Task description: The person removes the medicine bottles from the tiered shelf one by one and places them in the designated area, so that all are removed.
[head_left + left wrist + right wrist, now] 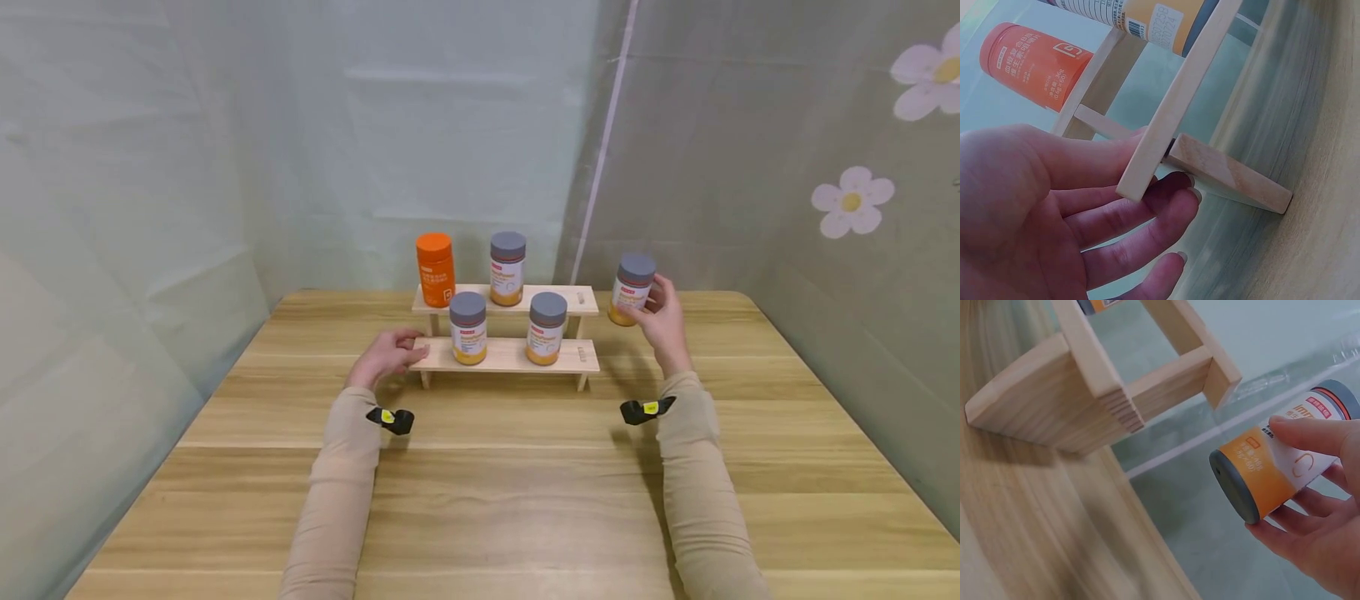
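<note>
The left hand (386, 356) pinches the left end of the lower step of the stand (506, 354); the right hand (664, 323) grips a jar (628, 293), raised near the far edge of the bench (517, 475). An orange jar (437, 271) and three grey-capped jars (468, 329) occupy the steps.

Long beige sleeves (333, 492), softly wrinkled, small black wrist cameras (402, 422), bright yellow labels (651, 408)
</note>
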Available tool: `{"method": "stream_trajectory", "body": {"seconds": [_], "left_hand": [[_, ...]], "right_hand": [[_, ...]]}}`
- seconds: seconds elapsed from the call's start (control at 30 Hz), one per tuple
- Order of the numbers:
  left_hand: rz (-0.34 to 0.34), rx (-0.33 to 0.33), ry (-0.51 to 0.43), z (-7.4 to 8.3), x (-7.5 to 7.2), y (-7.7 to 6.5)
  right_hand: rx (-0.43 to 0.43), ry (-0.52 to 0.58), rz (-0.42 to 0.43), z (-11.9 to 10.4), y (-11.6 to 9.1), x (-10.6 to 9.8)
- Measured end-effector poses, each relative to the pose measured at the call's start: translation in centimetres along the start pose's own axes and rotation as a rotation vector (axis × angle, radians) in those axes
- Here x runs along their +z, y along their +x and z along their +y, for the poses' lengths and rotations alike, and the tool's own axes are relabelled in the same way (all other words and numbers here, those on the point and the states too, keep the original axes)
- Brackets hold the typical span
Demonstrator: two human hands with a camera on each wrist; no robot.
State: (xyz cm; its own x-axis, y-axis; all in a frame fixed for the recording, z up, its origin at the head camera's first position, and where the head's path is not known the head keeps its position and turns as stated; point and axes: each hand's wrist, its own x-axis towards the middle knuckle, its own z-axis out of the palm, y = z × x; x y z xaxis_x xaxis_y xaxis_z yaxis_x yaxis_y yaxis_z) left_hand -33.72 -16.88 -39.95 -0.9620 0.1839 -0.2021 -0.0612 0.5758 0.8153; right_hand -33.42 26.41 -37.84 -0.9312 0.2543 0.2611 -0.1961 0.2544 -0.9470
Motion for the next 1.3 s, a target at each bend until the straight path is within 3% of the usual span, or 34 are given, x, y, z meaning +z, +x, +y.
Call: {"method": "stream_trajectory", "body": {"seconds": [0.87, 1.3], "left_hand": [[-0.004, -0.005, -0.043, -0.4, 0.0, 0.0], [-0.008, 0.001, -0.022, -0.4, -0.1, 0.0]], "right_hand": [[0.129, -0.091, -0.111, 3.5, 0.1, -0.3], [0.125, -0.099, -0.149, 4.6, 0.5, -0.3]]}}
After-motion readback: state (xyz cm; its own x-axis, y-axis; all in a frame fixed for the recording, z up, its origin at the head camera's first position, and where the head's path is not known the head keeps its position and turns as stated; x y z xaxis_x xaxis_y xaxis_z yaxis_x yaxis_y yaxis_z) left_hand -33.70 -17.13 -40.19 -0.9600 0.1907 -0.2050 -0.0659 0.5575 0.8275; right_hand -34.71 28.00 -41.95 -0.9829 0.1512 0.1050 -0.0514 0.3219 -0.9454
